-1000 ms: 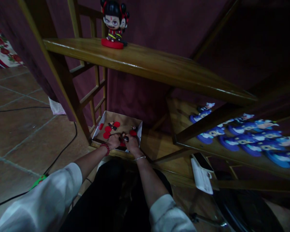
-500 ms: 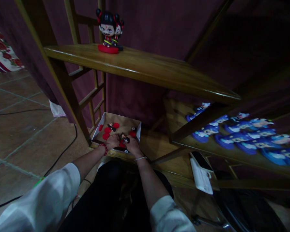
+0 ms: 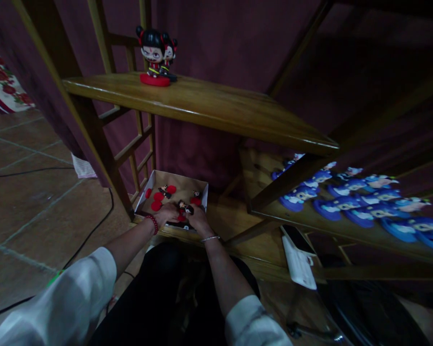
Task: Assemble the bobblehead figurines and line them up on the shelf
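Note:
Both hands reach into a shallow open cardboard box [image 3: 152, 185] on the low shelf. My right hand [image 3: 198, 219] is closed on a small black-haired figurine [image 3: 184, 205] near the box's front. Close beside it, my left hand [image 3: 167, 212] has its fingers bent together by the figurine's red part; what they pinch is hidden. Farther in lie another small figurine [image 3: 163, 188] and several red discs [image 3: 156, 205]. One more dark figurine [image 3: 195, 193] sits at the box's right side, by a red piece.
Above the box runs a wooden shelf [image 3: 216, 108] bearing black-haired figurines [image 3: 153, 53] on bases. To the right, several blue-based figurines [image 3: 328, 206] lie on another shelf. A phone [image 3: 298, 239] rests on a white case [image 3: 299, 264]. A black cable [image 3: 94, 230] crosses the tiled floor.
The camera view has shifted slightly. My left hand's fingers are a little nearer the figurine, while my right hand stays on it.

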Motion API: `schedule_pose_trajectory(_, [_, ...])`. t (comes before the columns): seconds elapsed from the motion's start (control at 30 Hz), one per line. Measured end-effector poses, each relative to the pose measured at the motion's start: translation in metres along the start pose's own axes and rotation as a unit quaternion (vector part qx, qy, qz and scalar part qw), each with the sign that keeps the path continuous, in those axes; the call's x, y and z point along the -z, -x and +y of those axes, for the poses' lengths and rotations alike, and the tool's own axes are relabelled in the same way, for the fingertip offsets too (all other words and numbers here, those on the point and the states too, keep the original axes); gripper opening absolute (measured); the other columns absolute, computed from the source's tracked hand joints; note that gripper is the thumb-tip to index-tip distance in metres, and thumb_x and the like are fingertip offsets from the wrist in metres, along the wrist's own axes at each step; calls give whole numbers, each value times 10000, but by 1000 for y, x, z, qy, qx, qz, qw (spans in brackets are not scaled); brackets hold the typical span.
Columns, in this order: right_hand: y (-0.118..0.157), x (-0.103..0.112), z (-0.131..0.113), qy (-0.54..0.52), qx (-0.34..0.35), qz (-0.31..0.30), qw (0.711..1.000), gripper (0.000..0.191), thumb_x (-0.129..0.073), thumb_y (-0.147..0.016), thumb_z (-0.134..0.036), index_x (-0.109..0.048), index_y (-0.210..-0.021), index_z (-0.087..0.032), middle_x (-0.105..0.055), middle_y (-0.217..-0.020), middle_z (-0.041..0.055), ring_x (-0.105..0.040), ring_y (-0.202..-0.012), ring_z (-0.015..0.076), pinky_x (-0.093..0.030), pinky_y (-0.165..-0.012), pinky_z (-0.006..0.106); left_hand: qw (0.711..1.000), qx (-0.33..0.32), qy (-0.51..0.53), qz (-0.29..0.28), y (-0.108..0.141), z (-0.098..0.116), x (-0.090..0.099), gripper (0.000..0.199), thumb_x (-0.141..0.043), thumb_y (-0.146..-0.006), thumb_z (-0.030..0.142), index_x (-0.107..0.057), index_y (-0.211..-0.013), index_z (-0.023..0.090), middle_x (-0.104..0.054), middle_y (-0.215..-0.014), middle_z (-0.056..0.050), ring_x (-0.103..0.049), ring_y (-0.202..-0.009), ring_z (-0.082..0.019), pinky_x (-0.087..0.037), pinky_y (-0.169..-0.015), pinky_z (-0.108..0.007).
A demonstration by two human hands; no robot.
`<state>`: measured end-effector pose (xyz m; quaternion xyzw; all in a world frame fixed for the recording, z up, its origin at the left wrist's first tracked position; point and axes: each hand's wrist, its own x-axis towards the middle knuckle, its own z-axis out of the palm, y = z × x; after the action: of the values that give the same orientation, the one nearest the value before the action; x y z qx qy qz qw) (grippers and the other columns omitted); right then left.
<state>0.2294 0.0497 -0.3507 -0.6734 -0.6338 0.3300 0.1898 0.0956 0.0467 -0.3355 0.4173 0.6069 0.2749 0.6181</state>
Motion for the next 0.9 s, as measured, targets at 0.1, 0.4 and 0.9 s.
schedule_pose_trajectory(0.1, [0,3,-2,-35,-4,5,999,311,-600,-698,-237,-554,-1004,-210,-628,-926,23,-582,-856,145,-429,-746,244,998,16,67,-6,3,4,4,106,-542,-643,32,-519,-656,135,-601,-618,-6,-622,-708,-147,-525,-692,-259])
schedule_pose_trajectory(0.4, [8,14,-12,-139,46,26,989,239,-550,-697,-301,-539,-912,-197,-617,-834,3,-568,-766,136,-436,-692,247,966,-18,260,1,22,12,9,124,-574,-689,35,-522,-721,142,-628,-671,-1,-624,-676,-121,-529,-742,-320])
schedule_pose_trajectory(0.9, [20,20,-17,-246,93,47,964,218,-544,-670,-325,-525,-841,-190,-580,-732,-26,-534,-667,120,-425,-630,233,912,-66,401,-61,37,1,5,98,-521,-756,45,-566,-718,124,-643,-739,-12,-630,-727,-108,-483,-860,-361])
